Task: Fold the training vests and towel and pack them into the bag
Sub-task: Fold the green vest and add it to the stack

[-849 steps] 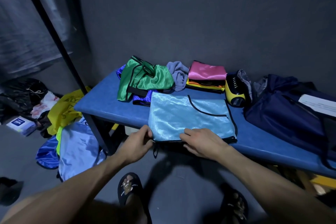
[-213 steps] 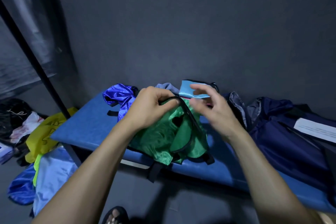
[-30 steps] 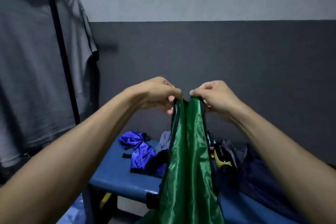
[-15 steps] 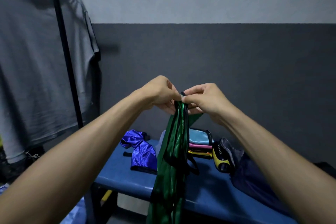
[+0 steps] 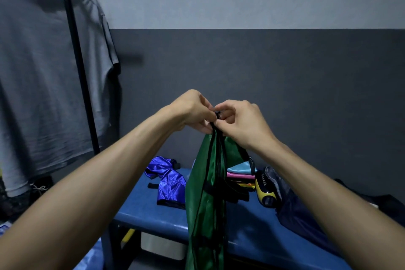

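Pinching the top of the green vest [image 5: 206, 193], I log both hands raised in front of the grey wall: left hand [image 5: 192, 112] and right hand [image 5: 238, 123] meet fingertip to fingertip, fingers curled tight on its black-trimmed edge. No writing or label is readable anywhere. Item 1, green vest: shiny, gathered narrow, hanging straight down over the blue bench [image 5: 153, 210]. Item 2, royal-blue vest [image 5: 168, 184]: crumpled on the bench. Item 3, folded stack [image 5: 240, 173]: light blue over pink, beside a yellow-and-black device [image 5: 266, 193]. Item 4, dark navy bag [image 5: 302, 217]: bench right.
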A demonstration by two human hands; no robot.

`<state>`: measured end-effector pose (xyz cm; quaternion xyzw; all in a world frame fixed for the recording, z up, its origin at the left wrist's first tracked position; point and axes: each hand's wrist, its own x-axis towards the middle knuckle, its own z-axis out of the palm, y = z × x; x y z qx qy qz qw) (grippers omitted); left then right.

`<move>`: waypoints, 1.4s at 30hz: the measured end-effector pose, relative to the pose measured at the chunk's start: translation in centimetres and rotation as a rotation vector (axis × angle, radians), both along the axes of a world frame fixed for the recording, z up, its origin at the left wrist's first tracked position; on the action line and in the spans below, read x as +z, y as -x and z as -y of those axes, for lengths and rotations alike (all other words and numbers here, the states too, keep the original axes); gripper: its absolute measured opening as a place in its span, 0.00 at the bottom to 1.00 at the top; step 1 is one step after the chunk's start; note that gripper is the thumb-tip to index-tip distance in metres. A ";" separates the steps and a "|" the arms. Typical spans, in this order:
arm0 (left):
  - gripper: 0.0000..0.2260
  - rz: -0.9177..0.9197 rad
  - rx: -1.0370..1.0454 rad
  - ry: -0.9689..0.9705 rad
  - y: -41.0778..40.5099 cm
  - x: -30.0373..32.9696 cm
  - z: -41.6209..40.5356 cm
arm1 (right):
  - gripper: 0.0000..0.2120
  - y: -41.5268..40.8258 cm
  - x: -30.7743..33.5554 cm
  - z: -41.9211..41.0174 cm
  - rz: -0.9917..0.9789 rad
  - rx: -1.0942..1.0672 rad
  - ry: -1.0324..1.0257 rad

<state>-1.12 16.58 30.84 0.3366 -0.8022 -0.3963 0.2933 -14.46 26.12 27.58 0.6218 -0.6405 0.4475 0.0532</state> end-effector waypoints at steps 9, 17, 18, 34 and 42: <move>0.10 -0.088 0.018 -0.015 0.3 -0.5 0.2 | 0.10 0.7 -0.6 0.0 0.123 -0.002 -0.050; 0.07 -0.115 0.059 0.050 1.3 -1.1 0.4 | 0.11 0.4 -0.7 0.8 0.121 -0.099 -0.046; 0.06 -0.124 0.052 0.048 1.4 -1.2 0.4 | 0.12 0.4 -0.6 0.9 0.128 -0.096 -0.048; 0.22 -0.346 0.024 0.216 2.5 -5.6 -0.5 | 0.08 1.6 0.3 1.7 0.279 -0.159 -0.076; 0.16 -0.350 0.135 0.310 2.4 -5.7 -0.3 | 0.11 1.6 0.9 2.2 0.426 -0.017 -0.183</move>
